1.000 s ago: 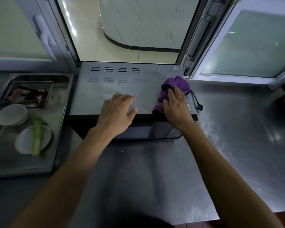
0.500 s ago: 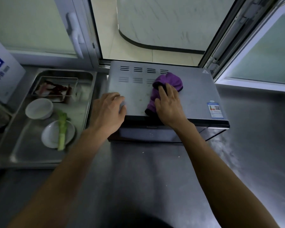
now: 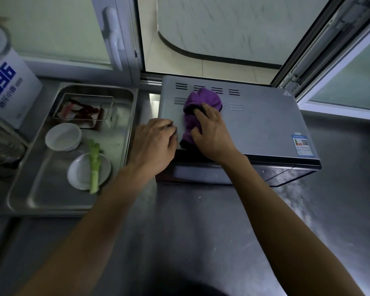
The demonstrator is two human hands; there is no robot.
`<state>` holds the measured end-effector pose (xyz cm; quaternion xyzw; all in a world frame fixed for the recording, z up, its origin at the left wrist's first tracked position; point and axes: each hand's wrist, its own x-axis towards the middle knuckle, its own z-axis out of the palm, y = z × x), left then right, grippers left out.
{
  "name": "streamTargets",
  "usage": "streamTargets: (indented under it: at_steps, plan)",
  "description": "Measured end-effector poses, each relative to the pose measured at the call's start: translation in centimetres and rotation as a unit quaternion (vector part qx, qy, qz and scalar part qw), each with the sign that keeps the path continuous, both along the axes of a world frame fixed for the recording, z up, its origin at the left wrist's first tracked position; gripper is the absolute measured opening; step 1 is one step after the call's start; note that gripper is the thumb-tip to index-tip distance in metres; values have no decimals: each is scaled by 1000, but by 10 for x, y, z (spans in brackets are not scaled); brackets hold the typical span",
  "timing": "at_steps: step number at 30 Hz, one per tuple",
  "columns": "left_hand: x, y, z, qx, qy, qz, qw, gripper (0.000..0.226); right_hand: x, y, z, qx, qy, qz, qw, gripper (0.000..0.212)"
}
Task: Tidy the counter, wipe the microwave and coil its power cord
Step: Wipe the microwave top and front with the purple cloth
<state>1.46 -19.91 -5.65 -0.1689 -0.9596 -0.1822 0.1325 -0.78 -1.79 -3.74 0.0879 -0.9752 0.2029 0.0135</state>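
Wipe: under way; right hand (image 3: 212, 133) presses purple cloth (image 3: 198, 107) on microwave (image 3: 265, 122) top, far edge of desk (image 3: 201, 231).
Left hand (image 3: 154, 144): fingers bent, steadying microwave's left edge.
Left: power cord unseen; tray (image 3: 41, 197) untidied.

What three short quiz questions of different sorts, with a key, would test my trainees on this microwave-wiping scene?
1. True or false: the purple cloth lies on the counter.
2. Which hand holds the cloth? A left hand, B right hand
3. Fill in: the green stalk lies across a white ____ in the steel tray.

Key: 1 false, it lies on top of the microwave; 2 B; 3 dish.
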Motion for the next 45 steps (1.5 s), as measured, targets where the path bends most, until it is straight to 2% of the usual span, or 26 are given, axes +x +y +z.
streamTargets:
  at_steps: [4,20,25,29,33,45]
  plan:
    - [-3,21,4,-3,-5,-2,1000,27,7,27,0,-3,5,-28,1000,54]
    - [-1,192,21,-45,-37,-65,996,36,28,211,-3,-21,26,-122,992,58]
    - [4,217,17,-56,-43,-64,995,31,27,239,-4,-13,29,-131,991,59]
    - [9,218,12,-49,-34,-63,996,26,21,239,-5,-5,7,-112,994,57]
    - [9,206,13,-51,-29,-54,997,30,12,234,-6,10,-4,-88,996,54]
    - [0,90,9,-48,-28,21,998,31,-18,133,-5,12,-25,-40,999,53]
